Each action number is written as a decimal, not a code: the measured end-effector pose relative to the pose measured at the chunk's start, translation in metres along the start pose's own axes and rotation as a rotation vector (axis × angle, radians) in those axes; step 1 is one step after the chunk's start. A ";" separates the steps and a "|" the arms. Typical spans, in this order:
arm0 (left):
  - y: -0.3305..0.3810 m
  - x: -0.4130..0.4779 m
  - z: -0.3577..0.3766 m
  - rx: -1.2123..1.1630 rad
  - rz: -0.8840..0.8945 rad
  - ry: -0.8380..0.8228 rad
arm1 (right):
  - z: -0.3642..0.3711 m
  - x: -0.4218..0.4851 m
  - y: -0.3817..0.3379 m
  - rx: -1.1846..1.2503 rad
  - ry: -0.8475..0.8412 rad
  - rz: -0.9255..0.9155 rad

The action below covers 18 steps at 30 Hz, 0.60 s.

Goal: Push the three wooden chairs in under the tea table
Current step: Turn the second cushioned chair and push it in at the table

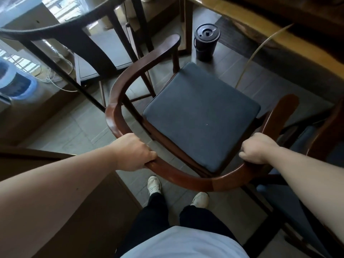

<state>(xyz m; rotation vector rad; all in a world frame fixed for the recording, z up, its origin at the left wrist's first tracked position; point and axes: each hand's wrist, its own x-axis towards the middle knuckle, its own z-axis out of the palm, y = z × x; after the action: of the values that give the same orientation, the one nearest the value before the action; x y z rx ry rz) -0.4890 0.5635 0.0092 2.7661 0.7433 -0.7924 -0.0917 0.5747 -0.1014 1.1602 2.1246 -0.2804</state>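
A wooden chair [188,178] with a curved brown back rail and a dark cushion stands right in front of me, its seat facing the tea table [305,47] at the upper right. My left hand [135,151] grips the rail on its left side. On the rail's right side my right hand [257,148] is closed around the wood. A second, darker chair [104,53] stands to the upper left, its seat pointing toward the table's end. Part of a third chair [320,138] with a dark seat shows at the right edge.
A black lidded bin [205,42] sits on the tiled floor ahead of the chair, beside a table leg [187,25]. A pale hose [260,51] hangs off the table. White cables and a blue water bottle [16,81] lie at left. A brown cabinet [74,202] is by my left leg.
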 end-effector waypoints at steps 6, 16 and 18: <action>-0.015 0.021 -0.017 0.060 0.025 0.013 | 0.010 -0.014 0.004 0.066 -0.029 0.069; -0.008 0.074 -0.042 0.084 0.068 0.054 | 0.030 -0.032 0.049 0.255 -0.094 0.221; -0.010 0.073 -0.046 0.047 0.085 0.013 | 0.024 -0.036 0.040 0.378 0.004 0.239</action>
<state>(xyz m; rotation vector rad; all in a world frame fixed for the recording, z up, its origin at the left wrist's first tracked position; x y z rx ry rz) -0.4200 0.6158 0.0084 2.8256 0.6124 -0.7857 -0.0352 0.5624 -0.0904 1.6155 1.9612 -0.5863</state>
